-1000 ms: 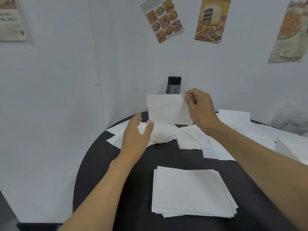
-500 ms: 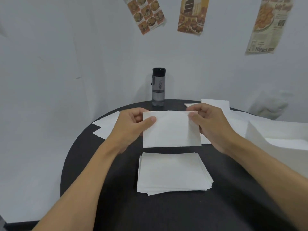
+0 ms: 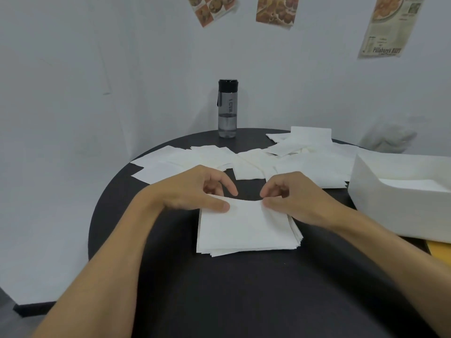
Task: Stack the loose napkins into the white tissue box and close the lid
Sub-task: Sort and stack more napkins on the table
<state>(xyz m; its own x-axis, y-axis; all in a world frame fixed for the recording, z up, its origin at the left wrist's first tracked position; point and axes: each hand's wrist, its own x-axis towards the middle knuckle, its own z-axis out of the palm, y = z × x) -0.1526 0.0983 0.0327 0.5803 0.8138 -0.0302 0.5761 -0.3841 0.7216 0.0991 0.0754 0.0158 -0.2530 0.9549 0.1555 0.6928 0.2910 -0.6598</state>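
Two hands are placed at the far edge of the napkin stack [image 3: 246, 240], mid-table [image 3: 244, 301]. The top napkin [image 3: 244, 223] is pinched at its far corners: left hand [image 3: 195, 191] with thumb laid flat on it, right hand [image 3: 297, 201] by thumb and fingertip. Loose napkins [image 3: 305, 167] are scattered behind, short of the water bottle [image 3: 227, 111]. The white tissue box [image 3: 390, 203] is seen open at right, apart from the stack, over a yellow sheet [image 3: 440, 252].
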